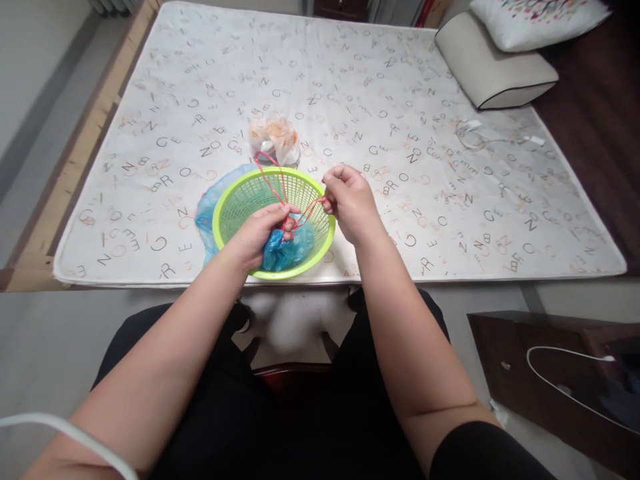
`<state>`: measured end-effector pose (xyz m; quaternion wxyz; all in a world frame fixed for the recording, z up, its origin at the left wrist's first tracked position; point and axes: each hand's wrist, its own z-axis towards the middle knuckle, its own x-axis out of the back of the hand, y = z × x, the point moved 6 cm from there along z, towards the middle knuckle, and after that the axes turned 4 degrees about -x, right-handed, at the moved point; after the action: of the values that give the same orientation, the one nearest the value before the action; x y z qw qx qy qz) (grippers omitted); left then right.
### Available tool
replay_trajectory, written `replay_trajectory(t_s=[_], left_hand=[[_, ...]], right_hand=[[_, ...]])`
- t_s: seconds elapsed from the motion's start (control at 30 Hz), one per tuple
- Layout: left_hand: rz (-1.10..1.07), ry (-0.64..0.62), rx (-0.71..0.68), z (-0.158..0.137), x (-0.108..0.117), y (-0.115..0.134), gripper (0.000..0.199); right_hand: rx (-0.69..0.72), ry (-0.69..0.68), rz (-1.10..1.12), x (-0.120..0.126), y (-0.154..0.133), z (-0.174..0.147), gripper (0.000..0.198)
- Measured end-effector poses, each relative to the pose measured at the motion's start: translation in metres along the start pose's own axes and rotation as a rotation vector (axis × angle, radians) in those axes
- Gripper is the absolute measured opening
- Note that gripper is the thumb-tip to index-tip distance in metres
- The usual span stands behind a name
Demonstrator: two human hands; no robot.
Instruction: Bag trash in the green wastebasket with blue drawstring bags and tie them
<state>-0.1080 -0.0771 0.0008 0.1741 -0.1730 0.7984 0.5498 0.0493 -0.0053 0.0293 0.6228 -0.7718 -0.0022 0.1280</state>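
A lime-green plastic colander [220, 212] stands near the front edge of the mattress. Blue plastic bag material [295, 252] lies in it, gathered up under my left hand [265, 230]. That hand is closed, pinching a red drawstring [275, 192] and the bag's bunched top over the colander. At the colander's right rim, my right hand [351, 200] is closed on another stretch of the red string, which runs taut between both hands. A loop of string hangs over the far rim. More blue plastic [206, 217] spreads outside the colander on the left.
Behind the colander sits a clear, orange-printed plastic bag [276, 137] with something white in it. A beige cushion [495, 63] and a white pillow [540, 23] lie at the far right, near a white cable [470, 141]. A dark cabinet [545, 360] stands at lower right.
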Motion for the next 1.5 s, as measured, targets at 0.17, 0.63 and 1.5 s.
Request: replay_trajectory(t_s=[0.17,0.63,1.5], left_hand=[[0.118,-0.092,0.05,0.002,-0.002,-0.012,0.018],[0.113,-0.074,0.013,0.002,0.0,-0.01,0.017],[0.124,-0.062,-0.017,0.0,-0.003,-0.01,0.013]], right_hand=[[0.051,-0.018,0.041,-0.01,-0.001,-0.001,0.026],[0.016,0.062,-0.141,0.009,0.016,0.008,0.023],[0.027,0.21,0.043,0.013,0.003,0.003,0.031]])
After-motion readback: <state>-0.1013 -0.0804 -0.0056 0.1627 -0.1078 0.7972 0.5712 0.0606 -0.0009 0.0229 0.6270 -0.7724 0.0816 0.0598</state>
